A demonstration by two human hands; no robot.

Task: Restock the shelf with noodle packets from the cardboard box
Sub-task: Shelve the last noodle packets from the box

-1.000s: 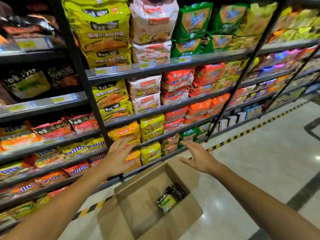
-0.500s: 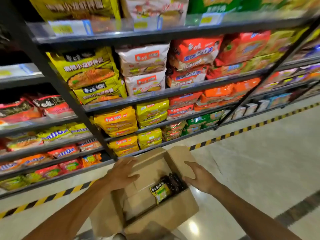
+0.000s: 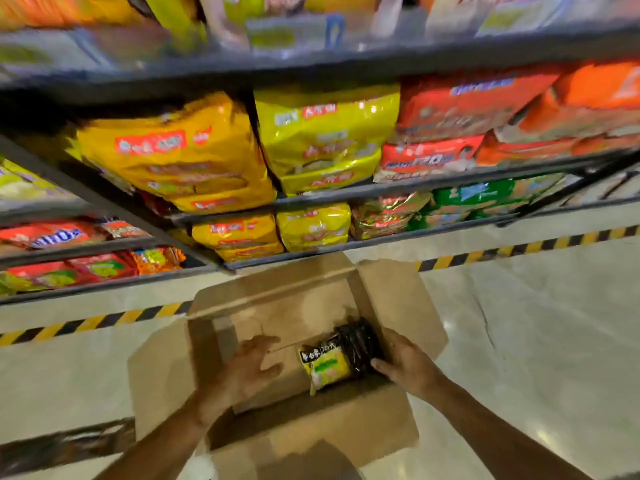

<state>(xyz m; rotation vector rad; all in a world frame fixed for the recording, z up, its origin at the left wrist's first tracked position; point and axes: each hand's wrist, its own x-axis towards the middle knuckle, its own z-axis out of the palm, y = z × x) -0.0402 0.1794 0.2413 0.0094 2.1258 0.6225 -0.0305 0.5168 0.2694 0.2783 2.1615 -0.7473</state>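
An open cardboard box [image 3: 398, 299] stands on the floor below the shelf [image 3: 381, 187]. Inside it, at the right, lies a small stack of black and yellow-green noodle packets [image 3: 332, 362]. My right hand [image 3: 407, 363] is inside the box at the stack's right side, its fingers curling around the packets' dark edge. My left hand [image 3: 247, 370] reaches into the box left of the packets with fingers spread, a short gap from them, holding nothing. The shelf above is packed with yellow, red, orange and green noodle bags.
A black and yellow hazard strip [image 3: 519, 249] runs along the floor at the shelf's foot. Pale glossy floor [image 3: 536, 341] stretches to the right of the box. The box flaps stand out to the left, right and front.
The view has tipped down toward the box. Both hands have dropped from the box's flaps into it, the right one closing on the packets, the left one moving toward them.
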